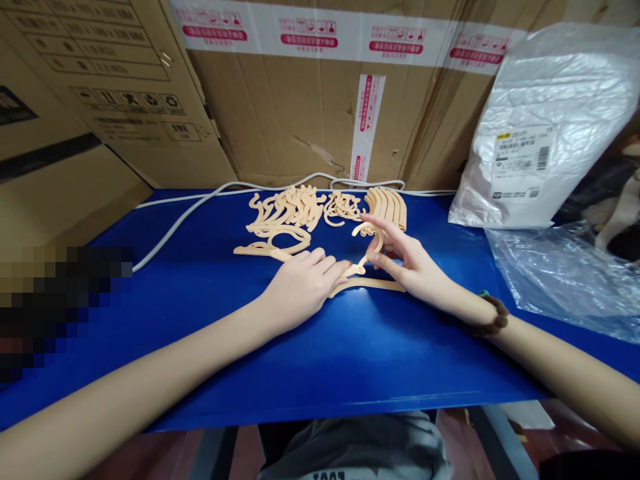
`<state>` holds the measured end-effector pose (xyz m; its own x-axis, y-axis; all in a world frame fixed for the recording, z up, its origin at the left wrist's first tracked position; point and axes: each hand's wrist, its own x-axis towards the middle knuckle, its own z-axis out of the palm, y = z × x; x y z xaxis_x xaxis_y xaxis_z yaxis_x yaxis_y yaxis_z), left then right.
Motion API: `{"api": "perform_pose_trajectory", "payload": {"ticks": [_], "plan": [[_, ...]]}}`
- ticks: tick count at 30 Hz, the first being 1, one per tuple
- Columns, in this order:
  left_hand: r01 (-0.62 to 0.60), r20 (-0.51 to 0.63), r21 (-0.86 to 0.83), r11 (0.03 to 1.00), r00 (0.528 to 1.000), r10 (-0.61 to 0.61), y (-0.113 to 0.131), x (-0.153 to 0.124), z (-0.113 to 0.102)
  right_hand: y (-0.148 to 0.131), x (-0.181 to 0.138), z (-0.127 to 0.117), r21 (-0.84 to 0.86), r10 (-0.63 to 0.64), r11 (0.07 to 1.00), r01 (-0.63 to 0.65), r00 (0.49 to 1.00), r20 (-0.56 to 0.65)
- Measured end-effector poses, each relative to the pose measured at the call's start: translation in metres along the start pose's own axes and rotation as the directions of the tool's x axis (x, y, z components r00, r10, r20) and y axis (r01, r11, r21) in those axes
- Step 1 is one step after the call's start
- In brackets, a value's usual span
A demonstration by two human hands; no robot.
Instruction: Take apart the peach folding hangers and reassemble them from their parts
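Observation:
My left hand [303, 288] is closed over a beige plastic clothes-hanger arm, its fingers hiding most of the piece. Between the thumb and fingers of my right hand [415, 263] is a curved beige hanger hook [379, 241], its lower end meeting a rounded joint [356, 270] by my left fingertips. A long curved hanger arm [373, 283] lies just below both hands. Behind my left hand are flat hanger pieces [255, 250] and a heap of wavy hanger parts [295, 205]. Small hooks [343, 203] form another pile, beside a neat row of curved arms [389, 205].
Cardboard boxes [310, 120] wall the back and left of the blue tabletop [350, 360]. A white cable [180, 227] runs along the rear. At right stand a white plastic parcel bag [540, 127] and a crumpled clear bag [565, 280]. The far left is pixelated.

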<state>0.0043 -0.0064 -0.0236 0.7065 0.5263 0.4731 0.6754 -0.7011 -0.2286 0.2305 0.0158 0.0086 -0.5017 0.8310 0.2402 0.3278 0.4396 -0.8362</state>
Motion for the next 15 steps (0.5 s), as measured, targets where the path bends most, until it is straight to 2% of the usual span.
{"api": "perform_pose_trajectory", "payload": {"ticks": [5,8,9,11,13,15], "plan": [[0.068,-0.005,-0.169,0.983,0.998,-0.069,0.000,0.001,-0.009,0.000,0.000,0.001,0.057,-0.002,0.998,0.003,1.000,-0.008],[0.230,0.094,-0.398,0.888,0.973,-0.210,-0.003,0.001,-0.014,0.003,0.000,0.003,0.015,-0.006,1.000,0.007,0.999,-0.033],[0.303,0.142,-0.490,0.817,0.953,-0.268,-0.004,0.001,-0.015,0.004,0.000,0.004,-0.027,-0.014,1.000,0.013,1.000,-0.024],[0.413,0.238,-0.672,0.615,0.907,-0.348,-0.006,0.001,-0.015,0.005,0.000,0.003,-0.167,-0.041,0.985,0.044,0.999,0.021],[0.459,0.328,-0.803,0.380,0.873,-0.362,-0.007,0.002,-0.014,0.006,0.000,0.001,-0.348,-0.084,0.931,0.107,0.993,0.081],[0.493,0.417,-0.851,0.178,0.843,-0.340,-0.008,0.004,-0.014,0.005,-0.001,-0.001,-0.490,-0.124,0.854,0.177,0.982,0.139]]}}
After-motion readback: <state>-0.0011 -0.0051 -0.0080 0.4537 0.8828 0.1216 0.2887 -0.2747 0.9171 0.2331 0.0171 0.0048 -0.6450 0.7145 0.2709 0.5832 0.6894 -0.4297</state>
